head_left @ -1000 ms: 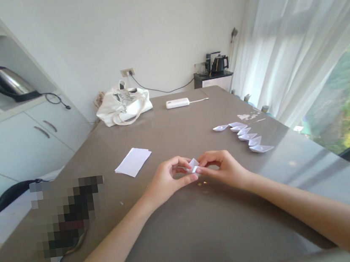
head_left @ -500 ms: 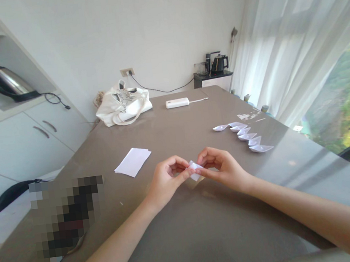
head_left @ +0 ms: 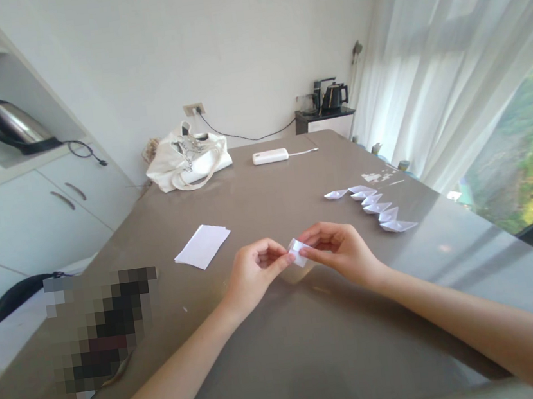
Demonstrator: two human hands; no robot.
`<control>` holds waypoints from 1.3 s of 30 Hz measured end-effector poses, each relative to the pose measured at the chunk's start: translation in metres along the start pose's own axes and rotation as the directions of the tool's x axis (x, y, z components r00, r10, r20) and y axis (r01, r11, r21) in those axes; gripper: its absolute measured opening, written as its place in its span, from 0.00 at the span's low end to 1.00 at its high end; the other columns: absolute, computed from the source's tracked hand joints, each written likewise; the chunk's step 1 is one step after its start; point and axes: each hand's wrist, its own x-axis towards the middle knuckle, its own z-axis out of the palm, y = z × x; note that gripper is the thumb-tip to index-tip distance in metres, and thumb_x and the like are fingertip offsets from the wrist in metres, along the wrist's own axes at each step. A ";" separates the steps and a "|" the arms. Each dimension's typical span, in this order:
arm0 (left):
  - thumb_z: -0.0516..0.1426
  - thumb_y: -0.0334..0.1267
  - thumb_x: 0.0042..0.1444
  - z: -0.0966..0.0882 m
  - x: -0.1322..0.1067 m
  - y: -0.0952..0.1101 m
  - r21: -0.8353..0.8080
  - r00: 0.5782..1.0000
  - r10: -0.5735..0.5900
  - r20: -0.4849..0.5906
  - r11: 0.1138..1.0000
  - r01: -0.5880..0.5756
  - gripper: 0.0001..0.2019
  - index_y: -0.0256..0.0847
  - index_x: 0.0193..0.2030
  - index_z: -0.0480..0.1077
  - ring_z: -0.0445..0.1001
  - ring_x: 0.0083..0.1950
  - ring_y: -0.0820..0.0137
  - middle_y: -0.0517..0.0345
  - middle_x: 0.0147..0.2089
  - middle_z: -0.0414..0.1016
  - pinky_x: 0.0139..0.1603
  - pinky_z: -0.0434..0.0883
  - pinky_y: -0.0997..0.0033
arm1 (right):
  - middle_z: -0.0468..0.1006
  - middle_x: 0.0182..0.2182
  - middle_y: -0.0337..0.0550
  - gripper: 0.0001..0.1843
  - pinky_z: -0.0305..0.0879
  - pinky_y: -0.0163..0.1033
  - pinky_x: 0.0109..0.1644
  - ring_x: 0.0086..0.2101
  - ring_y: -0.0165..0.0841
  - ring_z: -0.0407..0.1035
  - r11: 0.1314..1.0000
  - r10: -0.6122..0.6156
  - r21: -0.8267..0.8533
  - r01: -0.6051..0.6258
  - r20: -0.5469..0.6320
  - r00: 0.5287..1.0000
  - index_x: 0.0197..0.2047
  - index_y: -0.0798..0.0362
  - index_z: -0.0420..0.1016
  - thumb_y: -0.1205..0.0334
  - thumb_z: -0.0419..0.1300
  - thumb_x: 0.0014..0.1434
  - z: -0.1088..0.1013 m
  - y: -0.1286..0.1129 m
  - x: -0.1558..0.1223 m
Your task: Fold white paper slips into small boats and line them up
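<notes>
A small folded piece of white paper (head_left: 298, 253) is held just above the table, between both hands. My left hand (head_left: 258, 268) pinches its left edge between thumb and fingers. On the other side, my right hand (head_left: 341, 250) grips the paper's right edge the same way, thumb in front. Several white paper boats (head_left: 377, 208) stand in a slanting row to the right of my right hand. Left of my left hand lies a small stack of white paper sheets (head_left: 203, 247).
On the grey-brown table (head_left: 285, 352) a white bag (head_left: 188, 160) and a white power bank (head_left: 269, 156) with a short cable lie at the back. Paper scraps (head_left: 375, 177) are near the right edge. A pixelated dark object (head_left: 111, 335) with a cable lies at left.
The folded paper has turned between my fingers and now shows a squarer face. My right fingers have shifted slightly up along its edge; my left hand has barely moved.
</notes>
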 end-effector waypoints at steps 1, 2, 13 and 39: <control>0.63 0.44 0.48 0.000 0.000 0.000 0.005 1.000 -0.001 -0.004 1.000 0.001 0.13 0.35 0.28 0.70 0.72 0.30 0.72 0.57 0.28 0.75 0.32 0.67 0.76 | 0.80 0.33 0.46 0.16 0.72 0.40 0.40 0.34 0.35 0.75 1.000 0.001 0.000 -0.001 0.000 1.000 0.38 0.56 0.76 0.53 0.66 0.50 0.000 0.000 0.000; 0.63 0.44 0.48 0.000 0.000 0.000 0.010 1.000 -0.001 -0.009 1.000 0.001 0.13 0.35 0.28 0.70 0.72 0.29 0.72 0.57 0.27 0.75 0.32 0.66 0.76 | 0.80 0.33 0.46 0.16 0.72 0.40 0.40 0.34 0.35 0.75 1.000 0.002 0.002 -0.002 -0.001 1.000 0.38 0.56 0.76 0.53 0.66 0.50 0.000 -0.001 0.000; 0.65 0.42 0.45 0.004 0.001 -0.002 -0.090 0.997 -0.025 -0.069 0.996 0.019 0.12 0.35 0.27 0.71 0.76 0.30 0.69 0.54 0.28 0.78 0.34 0.71 0.72 | 0.80 0.31 0.47 0.17 0.72 0.38 0.36 0.31 0.35 0.75 0.999 0.025 0.038 -0.023 -0.054 0.998 0.36 0.56 0.74 0.54 0.68 0.47 0.001 0.000 0.002; 0.61 0.44 0.51 0.005 0.001 -0.001 -0.053 0.997 -0.029 0.065 0.998 0.033 0.11 0.35 0.29 0.74 0.72 0.31 0.70 0.56 0.28 0.76 0.33 0.66 0.74 | 0.75 0.27 0.40 0.17 0.67 0.34 0.33 0.28 0.29 0.70 0.997 0.077 -0.014 -0.076 0.129 0.989 0.40 0.56 0.71 0.54 0.66 0.50 0.004 -0.003 -0.002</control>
